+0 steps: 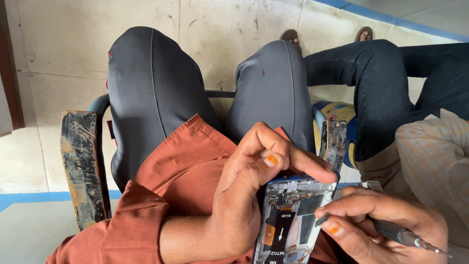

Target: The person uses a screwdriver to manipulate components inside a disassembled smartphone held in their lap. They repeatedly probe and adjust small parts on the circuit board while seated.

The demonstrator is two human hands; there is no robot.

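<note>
My left hand (249, 190) grips an opened smartphone (290, 222) with its back cover off, thumb over the top edge, circuit boards and black shielding showing. My right hand (376, 227) holds a thin metal screwdriver (408, 237) like a pen, its shaft running off to the lower right, fingertips resting at the phone's right edge. The tool's tip is hidden behind my fingers. Both hands sit over my lap, above grey trousers and a rust-orange shirt.
I sit on a chair with worn wooden armrests (83, 166). Another person in dark jeans (386, 83) and a checked shirt (435, 161) sits close on my right. The tiled floor (78, 44) has a blue stripe.
</note>
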